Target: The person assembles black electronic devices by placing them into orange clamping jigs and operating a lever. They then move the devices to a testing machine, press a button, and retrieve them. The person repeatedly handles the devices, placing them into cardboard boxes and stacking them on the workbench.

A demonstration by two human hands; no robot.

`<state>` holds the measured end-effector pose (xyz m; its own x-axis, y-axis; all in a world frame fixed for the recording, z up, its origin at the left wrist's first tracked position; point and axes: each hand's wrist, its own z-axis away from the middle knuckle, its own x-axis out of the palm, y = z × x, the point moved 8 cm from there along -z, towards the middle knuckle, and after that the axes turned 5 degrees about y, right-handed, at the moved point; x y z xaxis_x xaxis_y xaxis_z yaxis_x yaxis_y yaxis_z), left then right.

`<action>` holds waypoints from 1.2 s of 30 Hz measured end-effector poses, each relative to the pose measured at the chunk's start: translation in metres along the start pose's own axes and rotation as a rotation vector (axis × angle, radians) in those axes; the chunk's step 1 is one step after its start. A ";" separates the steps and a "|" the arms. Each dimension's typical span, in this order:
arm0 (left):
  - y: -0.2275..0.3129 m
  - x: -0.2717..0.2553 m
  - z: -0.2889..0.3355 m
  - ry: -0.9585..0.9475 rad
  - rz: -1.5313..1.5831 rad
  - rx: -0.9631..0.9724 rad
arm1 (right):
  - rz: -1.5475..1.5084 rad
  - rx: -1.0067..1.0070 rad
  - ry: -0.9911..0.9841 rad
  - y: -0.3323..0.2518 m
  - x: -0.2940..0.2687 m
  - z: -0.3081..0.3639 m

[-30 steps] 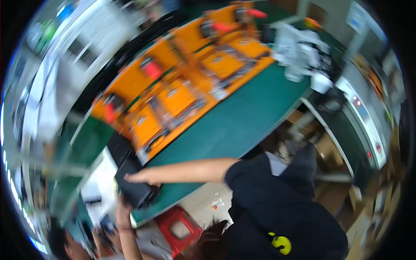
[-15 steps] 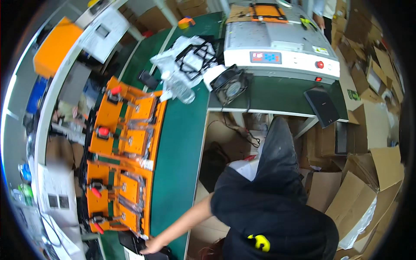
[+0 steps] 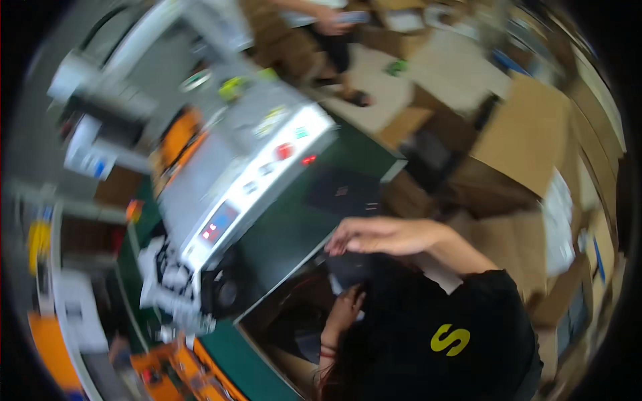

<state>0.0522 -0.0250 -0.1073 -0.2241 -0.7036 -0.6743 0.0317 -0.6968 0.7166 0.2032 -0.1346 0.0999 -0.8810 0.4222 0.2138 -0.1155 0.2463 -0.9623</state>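
Cardboard boxes (image 3: 528,140), some with flaps standing up, crowd the right side of a cluttered workshop, with a pale floor (image 3: 441,67) showing beyond them. A grey-topped machine (image 3: 261,180) with a white front slants across a green worktop (image 3: 287,224); it carries a red button (image 3: 284,151), lit red marks and an orange frame (image 3: 182,137) on top. Flat on the worktop, near its corner and below the red-button end of the machine, lies a dark panel (image 3: 341,192). Nearest to that panel is the right hand (image 3: 388,237), by the worktop's near edge, its fingers stretched forward and slightly bent, its grip open. Lower down, the left hand (image 3: 344,311), with a red band at the wrist, has curled fingers beside the black shirt (image 3: 428,327); blur makes it impossible to tell whether its grip is closed on anything. A black fan (image 3: 224,292) stands at the machine's left end, beside a white bag (image 3: 157,277) with black frames on it. Orange fixtures (image 3: 184,374) line the lower left. At the top, another person's hand (image 3: 331,21) holds a light, flat object (image 3: 354,17).
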 end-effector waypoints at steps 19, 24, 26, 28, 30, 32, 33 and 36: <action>-0.187 0.053 -0.054 -0.009 0.814 -0.577 | 1.386 1.312 1.013 0.180 -0.365 0.584; -0.200 0.038 -0.010 0.134 0.730 -0.560 | 1.438 1.357 0.748 0.143 -0.320 0.461; -0.195 0.053 -0.019 0.067 0.709 -0.499 | 1.616 1.251 0.797 0.134 -0.316 0.474; -0.187 0.058 -0.026 0.018 0.697 -0.418 | 1.658 1.186 0.929 0.132 -0.315 0.503; -0.186 0.050 -0.014 0.092 0.708 -0.473 | 1.611 1.052 1.099 0.090 -0.326 0.482; -0.173 0.041 -0.020 0.117 0.759 -0.477 | 1.389 0.764 1.406 0.041 -0.314 0.514; -0.170 0.037 -0.015 0.158 0.817 -0.480 | 1.191 0.567 1.509 -0.006 -0.295 0.507; -0.140 0.028 -0.011 0.176 0.909 -0.490 | 1.115 0.220 1.858 -0.102 -0.248 0.545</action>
<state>0.0523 0.0512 -0.2280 0.2258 -0.9735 0.0372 0.5168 0.1521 0.8425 0.1827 -0.7401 0.0535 0.7084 0.4430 -0.5494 -0.1679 -0.6503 -0.7409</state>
